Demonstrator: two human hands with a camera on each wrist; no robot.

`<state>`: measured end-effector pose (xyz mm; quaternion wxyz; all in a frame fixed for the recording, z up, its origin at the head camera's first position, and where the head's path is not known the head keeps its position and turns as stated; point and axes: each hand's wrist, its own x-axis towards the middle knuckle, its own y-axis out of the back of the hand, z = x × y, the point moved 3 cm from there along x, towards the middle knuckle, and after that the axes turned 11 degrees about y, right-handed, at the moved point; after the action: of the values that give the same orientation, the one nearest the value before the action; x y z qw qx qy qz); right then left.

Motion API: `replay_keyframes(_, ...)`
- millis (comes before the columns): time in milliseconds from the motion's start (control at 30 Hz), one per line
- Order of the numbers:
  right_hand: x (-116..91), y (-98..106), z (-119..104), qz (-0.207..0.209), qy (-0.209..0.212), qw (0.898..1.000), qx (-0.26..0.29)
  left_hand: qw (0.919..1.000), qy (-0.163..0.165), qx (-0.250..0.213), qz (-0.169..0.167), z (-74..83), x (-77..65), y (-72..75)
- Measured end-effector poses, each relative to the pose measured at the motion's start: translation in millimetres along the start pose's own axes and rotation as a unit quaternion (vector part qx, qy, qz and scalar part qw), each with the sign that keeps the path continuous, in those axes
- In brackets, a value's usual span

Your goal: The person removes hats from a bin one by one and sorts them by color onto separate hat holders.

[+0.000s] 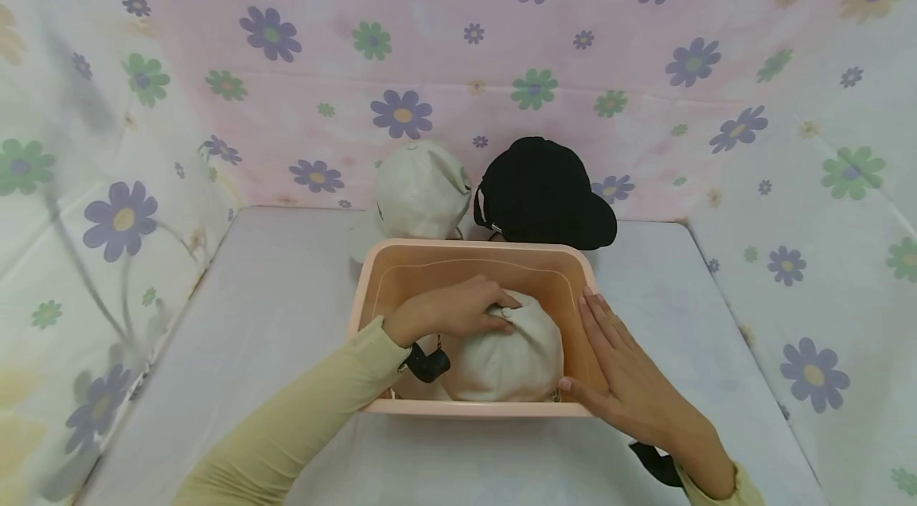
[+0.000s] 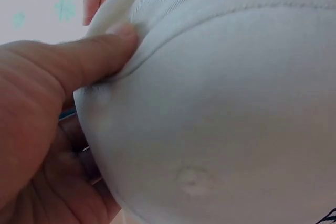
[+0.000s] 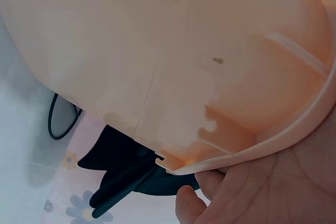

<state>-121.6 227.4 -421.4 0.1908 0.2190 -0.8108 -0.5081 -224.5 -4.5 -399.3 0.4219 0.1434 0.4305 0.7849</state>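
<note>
A peach plastic bin (image 1: 469,409) stands in the middle of the table, with a white cap (image 1: 512,363) inside it. My left hand (image 1: 458,307) reaches in over the left side and grips the cap's far upper part. In the left wrist view, the thumb (image 2: 100,59) presses on the cap's stitched edge while the other fingers are behind the fabric. My right hand (image 1: 630,379) rests against the bin's right rim, fingers straight along the side and thumb at the front corner. The right wrist view shows its palm (image 3: 283,187) against the rim.
Behind the bin, another white cap (image 1: 419,192) and a black cap (image 1: 540,192) stand side by side near the floral back cloth (image 1: 480,29). Floral cloth also lines both sides. A pale sheet (image 1: 286,283) covers the table.
</note>
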Motion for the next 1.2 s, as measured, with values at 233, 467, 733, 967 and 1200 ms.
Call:
replay_keyframes(233,0.5,0.7,-0.7,0.003,0.003,1.000,-0.005,0.9987,-0.016,-0.048,-0.002,-2.1,-2.7,7.2)
replay_keyframes(467,1.4,0.4,-0.4,0.006,0.006,1.000,-0.006,0.9979,-0.012,-0.063,-0.001,-1.4,-4.6,13.3)
replay_keyframes(733,0.6,0.0,-0.5,0.017,0.018,1.000,-0.007,0.9970,-0.020,-0.073,0.015,3.7,-14.3,28.3)
replay_keyframes(967,-1.2,0.1,-0.1,0.011,0.003,1.000,0.012,0.9958,-0.025,-0.084,0.028,15.7,-27.8,54.4)
replay_keyframes(1200,0.1,0.2,2.0,0.019,0.007,0.999,0.038,0.9963,-0.013,-0.055,0.065,24.7,-39.3,85.1)
